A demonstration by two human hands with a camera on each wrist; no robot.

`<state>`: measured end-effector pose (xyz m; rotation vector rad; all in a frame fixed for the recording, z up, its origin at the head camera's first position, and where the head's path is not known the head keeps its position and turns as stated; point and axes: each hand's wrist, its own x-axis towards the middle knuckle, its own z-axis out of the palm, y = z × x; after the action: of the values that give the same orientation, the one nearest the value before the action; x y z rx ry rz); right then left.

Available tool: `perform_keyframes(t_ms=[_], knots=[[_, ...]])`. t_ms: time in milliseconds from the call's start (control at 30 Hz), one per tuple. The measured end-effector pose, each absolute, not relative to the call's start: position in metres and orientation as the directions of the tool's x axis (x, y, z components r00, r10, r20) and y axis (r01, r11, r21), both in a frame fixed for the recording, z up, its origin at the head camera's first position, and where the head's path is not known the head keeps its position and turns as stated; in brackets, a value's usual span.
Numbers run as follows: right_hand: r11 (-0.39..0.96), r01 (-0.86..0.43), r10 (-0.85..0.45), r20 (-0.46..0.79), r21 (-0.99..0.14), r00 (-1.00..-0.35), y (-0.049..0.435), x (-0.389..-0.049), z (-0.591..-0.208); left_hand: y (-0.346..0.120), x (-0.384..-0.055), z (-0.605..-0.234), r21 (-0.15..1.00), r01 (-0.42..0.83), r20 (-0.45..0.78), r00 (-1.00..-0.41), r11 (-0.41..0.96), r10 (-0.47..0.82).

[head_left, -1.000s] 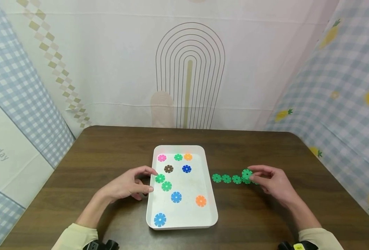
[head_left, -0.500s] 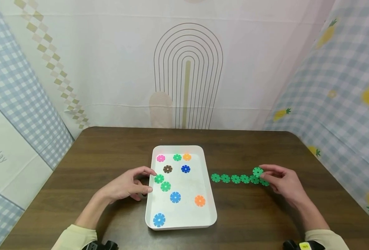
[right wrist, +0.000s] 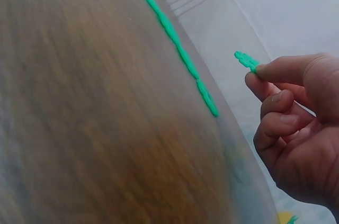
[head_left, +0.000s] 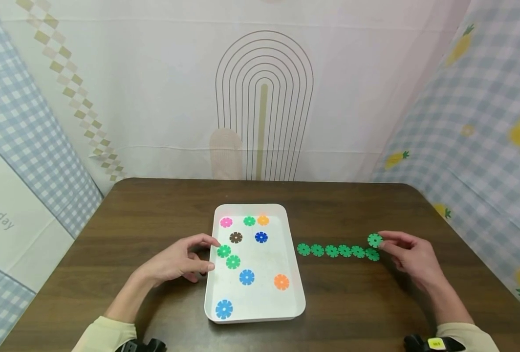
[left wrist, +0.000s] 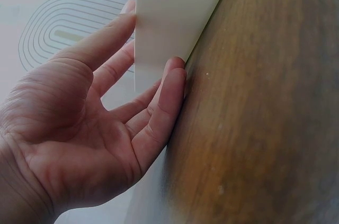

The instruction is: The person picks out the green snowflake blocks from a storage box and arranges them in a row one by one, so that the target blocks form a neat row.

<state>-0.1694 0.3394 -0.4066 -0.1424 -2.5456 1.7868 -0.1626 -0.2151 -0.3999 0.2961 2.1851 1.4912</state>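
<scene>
In the head view my right hand (head_left: 411, 254) pinches a green notched plastic disc (head_left: 375, 240) between thumb and fingertips. It is raised off the table in the right wrist view, apart from a row of several green discs (head_left: 331, 251) lying on the wood. The last disc of the row (head_left: 372, 254) lies just below it in the head view. My left hand (head_left: 178, 261) holds the left rim of a white tray (head_left: 297, 274), thumb and index finger at the edge. Its other fingers curl by the outer wall (left wrist: 164, 28) in the left wrist view.
Inside the tray lie loose discs: green (head_left: 232, 262), pink (head_left: 226, 222), brown (head_left: 235, 237), dark blue (head_left: 261, 237), light blue (head_left: 247, 277) and orange (head_left: 281, 282). The brown wooden table (head_left: 163, 210) extends to a cloth backdrop (head_left: 163, 98) behind.
My right hand has moved right along the green row with its disc, uncovering the row's right end. My left hand stays at the tray's rim.
</scene>
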Motion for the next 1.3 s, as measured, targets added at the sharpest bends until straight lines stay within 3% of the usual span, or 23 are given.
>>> perform_keyframes(t_ms=[500,767,1300], knots=[[0.456,0.119,0.152,-0.054,-0.882,-0.987,0.359,-0.167,-0.412,-0.215,-0.162,-0.4,0.916,-0.087,-0.265,-0.864,0.392,0.427],[0.541,0.176,0.127,-0.126,-0.822,-0.984,0.365,-0.165,-0.414,-0.216,-0.162,-0.401,0.915,-0.089,-0.268,-0.863,0.394,0.428],[0.598,0.153,0.126,-0.096,-0.787,-0.987,0.361,-0.162,-0.415,-0.216,-0.161,-0.401,0.913,-0.09,-0.27,-0.865,0.399,0.423]])
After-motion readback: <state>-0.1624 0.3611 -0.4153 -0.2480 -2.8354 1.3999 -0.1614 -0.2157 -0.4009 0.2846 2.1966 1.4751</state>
